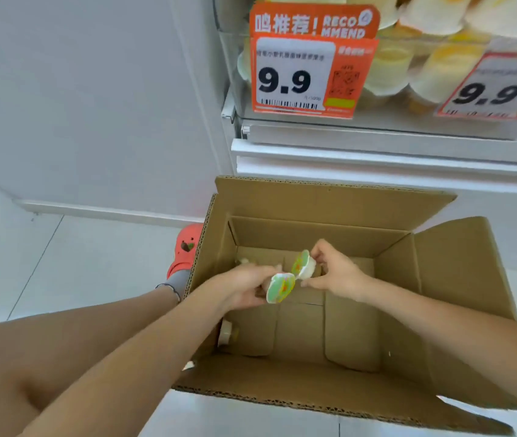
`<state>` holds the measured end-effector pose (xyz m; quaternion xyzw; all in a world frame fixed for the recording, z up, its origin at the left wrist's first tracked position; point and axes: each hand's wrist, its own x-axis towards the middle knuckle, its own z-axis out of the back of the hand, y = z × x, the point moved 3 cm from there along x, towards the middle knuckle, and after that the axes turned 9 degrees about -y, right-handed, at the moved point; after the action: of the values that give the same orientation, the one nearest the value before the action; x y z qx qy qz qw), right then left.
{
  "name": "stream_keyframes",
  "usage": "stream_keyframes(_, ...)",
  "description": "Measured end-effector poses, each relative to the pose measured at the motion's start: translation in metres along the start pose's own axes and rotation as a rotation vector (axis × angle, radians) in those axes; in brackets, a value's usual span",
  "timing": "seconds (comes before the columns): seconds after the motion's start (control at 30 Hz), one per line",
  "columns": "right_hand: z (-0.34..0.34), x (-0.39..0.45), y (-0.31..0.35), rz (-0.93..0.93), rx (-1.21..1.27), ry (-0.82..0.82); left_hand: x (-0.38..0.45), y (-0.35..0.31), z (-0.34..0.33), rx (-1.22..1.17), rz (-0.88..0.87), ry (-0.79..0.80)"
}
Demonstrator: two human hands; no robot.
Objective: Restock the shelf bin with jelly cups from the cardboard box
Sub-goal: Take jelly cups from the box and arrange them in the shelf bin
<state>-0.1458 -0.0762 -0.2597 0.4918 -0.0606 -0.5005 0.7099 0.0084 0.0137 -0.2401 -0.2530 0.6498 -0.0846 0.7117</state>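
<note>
- Both hands are inside the open cardboard box (459,272), held above its floor, each gripping one jelly cup.
- Left hand (244,287): fingers curled round a jelly cup (280,287) turned on its side, green patterned lid facing the camera.
- Right hand (336,272): fingers and thumb pinch a second jelly cup (304,265) by its white body, lid tilted toward the left hand.
- The two cups sit just beside each other over the middle of the box, rims close to touching; cannot tell whether they actually meet.
- One more cup (228,334) lies on its side on the box floor, against the left wall near the front corner.
- Something pale (244,261) shows at the box's far left corner, partly hidden by the left hand; too little visible to tell what it is.
- Box flaps stand open on all sides; box rests on a white tiled floor (86,266).
- Behind and above the box: shelf bin (414,74) with clear front, filled with pale yellow cups.
- Orange price tag (310,61) reading 9.9 hangs on the bin's front; a second 9.9 tag (490,89) to its right.
- Left of the box: an orange clog (184,250) on a foot, grey sock above it.
</note>
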Motion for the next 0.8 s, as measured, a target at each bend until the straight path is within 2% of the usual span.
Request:
stream_keyframes(0.07,0.043,-0.021,0.033,0.108,-0.065,0.035,-0.033,-0.024,-0.004,-0.203,0.033,0.112)
stream_keyframes(0.17,0.1,-0.057,0.094,0.282,-0.142,0.014,-0.081,-0.063,-0.009,-0.258,-0.033,0.204)
stream_keyframes(0.3,0.152,-0.105,0.163,0.514,-0.137,-0.164,-0.147,-0.113,-0.022,-0.352,-0.152,0.359)
stream_keyframes(0.4,0.167,-0.124,0.189,0.656,-0.063,-0.236,-0.177,-0.134,-0.034,-0.401,-0.278,0.42)
stream_keyframes(0.57,0.18,-0.118,0.191,0.612,0.087,-0.217,-0.194,-0.149,-0.052,-0.514,-0.384,0.506)
stream_keyframes(0.7,0.189,-0.112,0.188,0.589,0.173,-0.191,-0.193,-0.153,-0.053,-0.482,-0.438,0.616)
stream_keyframes(0.8,0.187,-0.11,0.188,0.601,0.199,-0.128,-0.193,-0.155,-0.055,-0.498,-0.419,0.572)
